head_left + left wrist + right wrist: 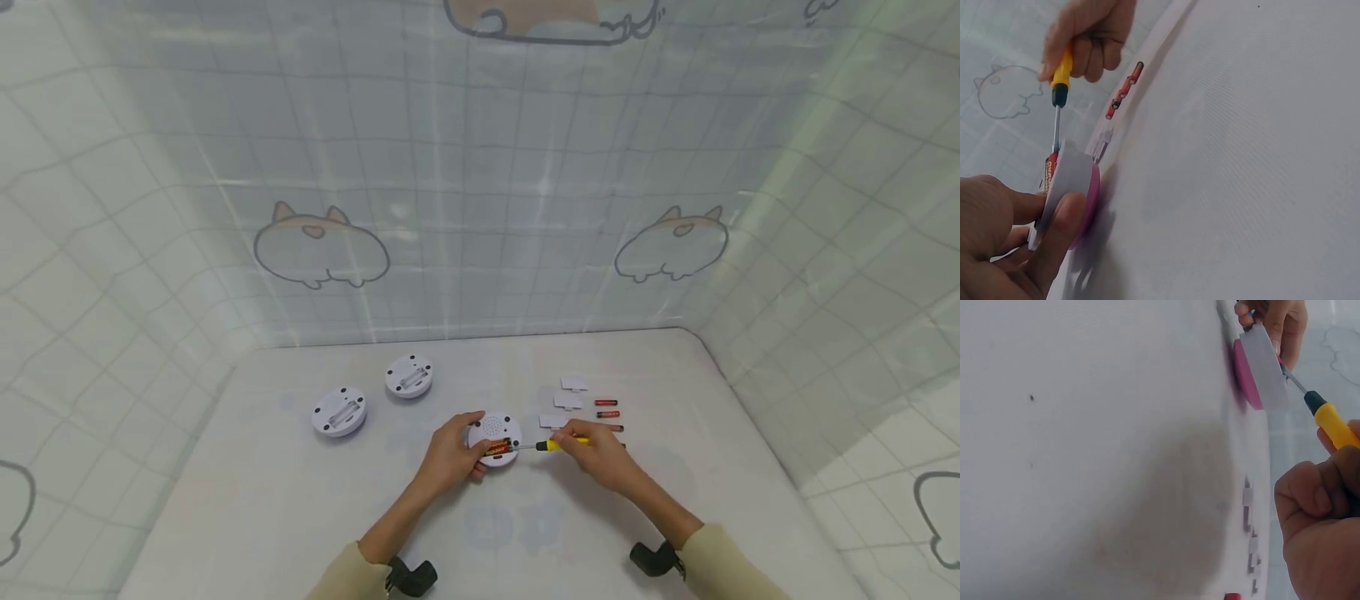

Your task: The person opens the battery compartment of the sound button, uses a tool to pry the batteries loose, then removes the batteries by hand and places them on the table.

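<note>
My left hand (450, 457) grips a round white device (491, 425) by its rim, with the thumb over its battery compartment. In the wrist views the device has a pink far side (1246, 375) and stands tilted. Red-and-orange batteries (497, 447) lie in the compartment, partly covered by the thumb. My right hand (600, 454) holds a screwdriver (1062, 75) with a yellow handle and dark collar. Its metal shaft points left, and the tip meets the end of the batteries; the exact contact point is hard to make out.
Two similar white devices (340, 412) (409, 377) lie at the left with long compartments facing up. White battery covers (574, 384) lie in a column at the right, beside several loose red batteries (607, 414). Patterned walls (480, 250) rise behind and at both sides of the white table (262, 500).
</note>
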Tool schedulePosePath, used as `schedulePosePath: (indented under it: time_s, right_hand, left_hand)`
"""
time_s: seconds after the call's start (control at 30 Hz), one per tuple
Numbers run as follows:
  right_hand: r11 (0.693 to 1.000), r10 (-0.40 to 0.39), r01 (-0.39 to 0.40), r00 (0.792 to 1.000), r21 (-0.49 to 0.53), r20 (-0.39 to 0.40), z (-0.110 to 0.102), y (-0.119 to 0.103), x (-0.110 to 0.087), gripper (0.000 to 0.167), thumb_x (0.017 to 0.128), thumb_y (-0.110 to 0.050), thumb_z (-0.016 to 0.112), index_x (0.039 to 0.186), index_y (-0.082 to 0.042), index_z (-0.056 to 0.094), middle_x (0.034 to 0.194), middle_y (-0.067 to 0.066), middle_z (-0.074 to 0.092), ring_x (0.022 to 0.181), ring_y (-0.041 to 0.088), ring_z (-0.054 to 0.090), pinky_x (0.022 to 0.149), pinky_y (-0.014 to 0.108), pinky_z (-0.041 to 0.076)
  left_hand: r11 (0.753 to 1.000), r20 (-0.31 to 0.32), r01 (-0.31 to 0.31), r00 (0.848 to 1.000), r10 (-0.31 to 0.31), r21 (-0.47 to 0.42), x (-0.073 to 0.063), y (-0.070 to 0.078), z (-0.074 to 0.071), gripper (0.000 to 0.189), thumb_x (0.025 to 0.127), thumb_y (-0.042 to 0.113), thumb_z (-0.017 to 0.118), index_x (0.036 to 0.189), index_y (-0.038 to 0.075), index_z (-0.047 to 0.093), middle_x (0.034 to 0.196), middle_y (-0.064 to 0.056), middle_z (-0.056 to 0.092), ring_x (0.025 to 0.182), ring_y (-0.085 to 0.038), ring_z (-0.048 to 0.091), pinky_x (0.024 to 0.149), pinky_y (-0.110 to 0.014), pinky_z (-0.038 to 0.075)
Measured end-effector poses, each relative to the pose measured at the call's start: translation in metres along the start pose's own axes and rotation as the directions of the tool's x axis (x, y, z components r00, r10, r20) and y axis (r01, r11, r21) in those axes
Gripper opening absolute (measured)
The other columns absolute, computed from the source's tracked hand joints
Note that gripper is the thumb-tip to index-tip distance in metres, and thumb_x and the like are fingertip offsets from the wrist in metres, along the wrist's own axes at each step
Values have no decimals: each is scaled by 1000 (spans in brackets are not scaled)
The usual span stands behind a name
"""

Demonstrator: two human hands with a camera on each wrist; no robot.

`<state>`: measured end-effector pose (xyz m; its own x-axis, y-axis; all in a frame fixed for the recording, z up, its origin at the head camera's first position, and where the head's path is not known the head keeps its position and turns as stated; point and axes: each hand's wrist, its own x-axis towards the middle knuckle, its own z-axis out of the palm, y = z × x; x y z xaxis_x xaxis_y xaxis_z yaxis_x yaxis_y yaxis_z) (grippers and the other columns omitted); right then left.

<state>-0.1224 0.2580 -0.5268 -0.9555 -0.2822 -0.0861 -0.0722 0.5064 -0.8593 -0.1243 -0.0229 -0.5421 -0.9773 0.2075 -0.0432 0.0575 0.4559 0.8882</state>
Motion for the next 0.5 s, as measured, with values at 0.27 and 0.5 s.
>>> schedulePosePath:
  time_s: [0.27, 0.5]
  right_hand:
    - [985, 28, -38, 998, 166, 62, 0, 11, 2, 30, 99, -45, 61, 99, -17, 71, 57, 0, 41, 50, 15, 35, 46, 24, 29]
    - [983, -24, 2, 992, 184, 120, 7, 10, 1, 30, 100, -41, 61, 102, -13, 72, 59, 0, 43, 52, 14, 37, 47, 23, 31]
  left_hand:
    - [1000, -1, 7, 1000, -7, 8, 0, -2, 2, 55, 94, 11, 72, 144, 5, 52, 144, -25, 48, 54, -16, 68, 48, -31, 55]
    - [999, -18, -24, 1000, 25, 45, 0, 1, 5, 55, 93, 10, 73, 143, 3, 52, 139, -24, 52, 53, -15, 68, 48, -28, 54]
